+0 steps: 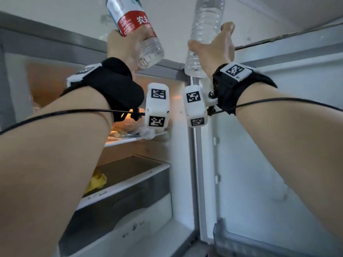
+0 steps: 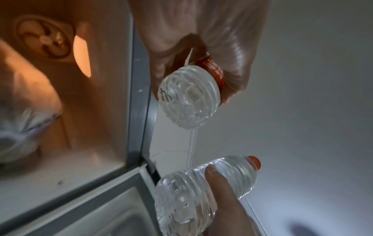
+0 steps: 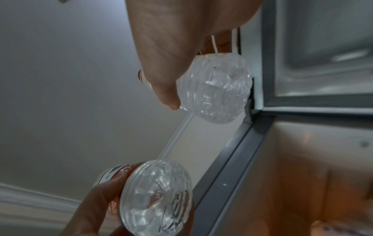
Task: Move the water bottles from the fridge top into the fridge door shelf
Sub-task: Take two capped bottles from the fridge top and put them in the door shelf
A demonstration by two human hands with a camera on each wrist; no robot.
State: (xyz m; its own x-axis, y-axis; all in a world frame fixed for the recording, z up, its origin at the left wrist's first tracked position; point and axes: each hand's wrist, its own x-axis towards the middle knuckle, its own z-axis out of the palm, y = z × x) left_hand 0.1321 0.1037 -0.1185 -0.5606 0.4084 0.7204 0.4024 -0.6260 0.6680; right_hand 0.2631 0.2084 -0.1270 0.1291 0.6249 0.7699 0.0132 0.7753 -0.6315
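Note:
My left hand (image 1: 128,47) grips a water bottle with a red label (image 1: 136,23), tilted, its base toward me, held up in front of the fridge top edge (image 1: 55,36). My right hand (image 1: 213,45) grips a clear unlabelled water bottle (image 1: 204,30) just to its right, near the door hinge. In the left wrist view the labelled bottle's ribbed base (image 2: 187,97) shows under my left hand (image 2: 201,47), with the clear red-capped bottle (image 2: 191,191) below. The right wrist view shows the clear bottle's base (image 3: 216,89) in my right hand (image 3: 171,55). The door shelf (image 1: 232,243) sits low at right.
The fridge stands open. Its lit interior holds a glass shelf (image 1: 135,137) with bags on it and a drawer (image 1: 126,184) with something yellow (image 1: 96,182) inside. The open door's white inner panel (image 1: 269,145) fills the right side.

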